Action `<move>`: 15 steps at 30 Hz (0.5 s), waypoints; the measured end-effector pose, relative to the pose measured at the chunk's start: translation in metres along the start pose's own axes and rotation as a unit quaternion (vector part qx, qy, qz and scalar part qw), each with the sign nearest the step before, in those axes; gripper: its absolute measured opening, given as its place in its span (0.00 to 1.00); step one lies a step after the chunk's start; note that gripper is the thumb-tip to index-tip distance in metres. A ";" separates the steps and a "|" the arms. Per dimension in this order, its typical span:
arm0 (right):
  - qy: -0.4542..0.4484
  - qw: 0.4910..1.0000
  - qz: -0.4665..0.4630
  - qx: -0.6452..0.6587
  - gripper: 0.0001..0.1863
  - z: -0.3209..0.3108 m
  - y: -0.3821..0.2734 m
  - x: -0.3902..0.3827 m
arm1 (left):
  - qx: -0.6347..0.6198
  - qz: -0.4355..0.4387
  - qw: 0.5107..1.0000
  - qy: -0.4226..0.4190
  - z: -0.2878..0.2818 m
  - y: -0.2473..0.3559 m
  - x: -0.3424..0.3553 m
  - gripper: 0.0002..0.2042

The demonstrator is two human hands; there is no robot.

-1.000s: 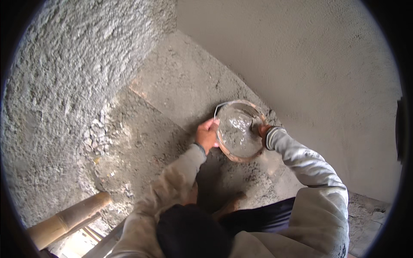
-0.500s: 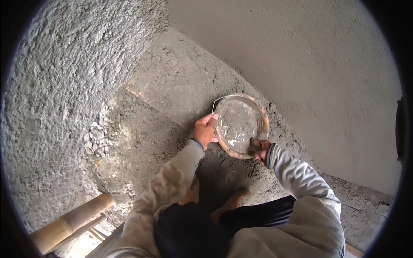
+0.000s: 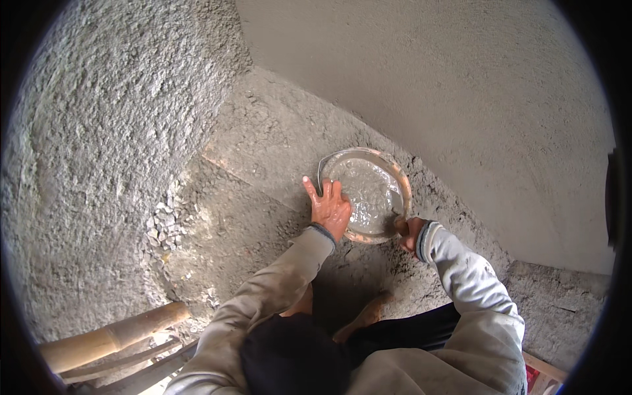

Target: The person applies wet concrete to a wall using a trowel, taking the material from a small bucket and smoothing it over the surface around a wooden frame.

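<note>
A round bucket (image 3: 406, 186) of wet grey mortar (image 3: 365, 187) stands on the floor in front of me. Its rim is smeared orange-brown, and a thin wire handle (image 3: 320, 170) rests against the left side. My left hand (image 3: 331, 210), wet on the back, lies over the bucket's left rim with its fingers spread and nothing visible in it. At the right rim, my right hand (image 3: 412, 236) is closed round the stubby brown handle of a trowel (image 3: 399, 222). The trowel's blade is mostly hidden in the mortar.
A rough plastered wall (image 3: 118, 131) rises at the left, a smoother one (image 3: 447, 99) at the right. Mortar crumbs cover the floor (image 3: 263, 125). Broken stones (image 3: 162, 225) lie by the left wall. Bamboo poles (image 3: 115, 336) reach in at the lower left.
My left hand has let go of the bucket's left side and moved over its rim, fingers now spread. My right hand stays by the right rim with the trowel.
</note>
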State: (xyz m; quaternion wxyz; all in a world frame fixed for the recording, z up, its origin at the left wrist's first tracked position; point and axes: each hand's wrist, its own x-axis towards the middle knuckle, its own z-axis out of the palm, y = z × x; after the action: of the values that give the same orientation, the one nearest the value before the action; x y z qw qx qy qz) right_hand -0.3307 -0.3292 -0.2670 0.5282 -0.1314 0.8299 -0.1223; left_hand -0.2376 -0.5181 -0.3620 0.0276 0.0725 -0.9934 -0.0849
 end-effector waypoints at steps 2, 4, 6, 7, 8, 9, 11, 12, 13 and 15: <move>0.048 0.977 -0.038 -0.205 0.14 -0.007 0.005 -0.005 | 0.012 -0.013 0.998 -0.052 0.002 0.004 0.008 0.09; 0.091 0.968 0.003 -0.232 0.16 -0.019 -0.012 -0.034 | 0.020 -0.003 0.995 -0.097 0.001 0.007 0.013 0.07; 0.134 0.950 -0.073 -0.271 0.17 -0.016 0.021 -0.022 | 0.013 0.001 0.991 -0.135 0.000 0.012 0.020 0.07; 0.142 0.951 -0.060 -0.266 0.18 -0.015 0.020 -0.023 | 0.005 -0.014 0.990 -0.141 0.003 0.013 0.022 0.07; 0.150 0.952 -0.047 -0.262 0.18 -0.014 0.019 -0.023 | -0.002 -0.029 0.989 -0.146 0.008 0.014 0.024 0.07; 0.147 0.956 -0.046 -0.249 0.18 -0.012 0.020 -0.023 | -0.010 -0.045 0.987 -0.151 0.013 0.014 0.025 0.07; 0.144 0.963 -0.040 -0.224 0.19 -0.011 0.022 -0.019 | -0.029 -0.035 0.993 -0.107 0.020 0.014 0.025 0.06; 0.142 0.966 -0.038 -0.213 0.19 -0.012 0.022 -0.018 | -0.040 -0.032 0.995 -0.085 0.024 0.014 0.024 0.05; 0.144 0.969 -0.024 -0.202 0.20 -0.017 0.008 -0.028 | -0.078 -0.041 0.996 -0.021 0.022 0.012 0.021 0.05; 0.127 0.964 -0.010 -0.233 0.22 -0.026 0.004 -0.033 | -0.153 -0.059 0.981 0.106 0.003 0.005 0.008 0.04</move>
State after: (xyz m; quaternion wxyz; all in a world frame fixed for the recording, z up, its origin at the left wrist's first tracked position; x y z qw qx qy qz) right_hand -0.3414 -0.3119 -0.2295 0.3722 -0.2427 0.8943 0.0535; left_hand -0.2462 -0.5136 -0.3638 0.1380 0.1347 -0.9541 -0.2290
